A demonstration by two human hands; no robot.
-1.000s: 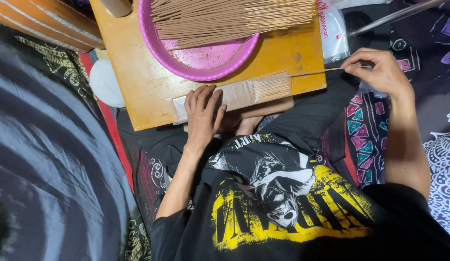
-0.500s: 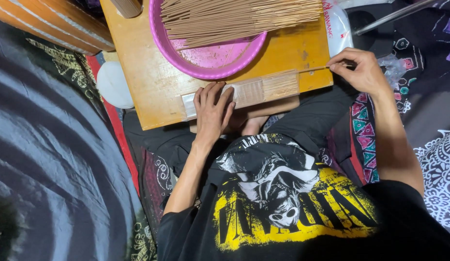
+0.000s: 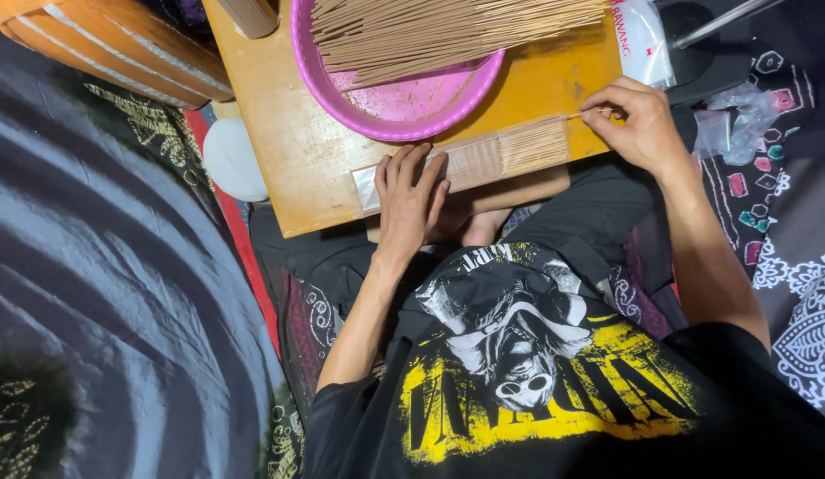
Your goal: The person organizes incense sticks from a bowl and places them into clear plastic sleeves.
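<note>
Head view: the trick here, I'd say, is to keep the packet of sticks (image 3: 483,160) pinned flat while feeding 1 stick straight in. The left hand (image 3: 411,191) lies open, palm down on the packet's near end. The right hand (image 3: 634,120) is pinched on a thin stick (image 3: 575,115) at the packet's mouth. The pink basin (image 3: 386,106) of loose sticks sits just beyond.

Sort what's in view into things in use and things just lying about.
In use: left hand pressing the packet of sticks; right hand pinching one thin stick; wooden board; pink basin of sticks.

Lying about: plastic bags; white round object; wooden drum.
</note>
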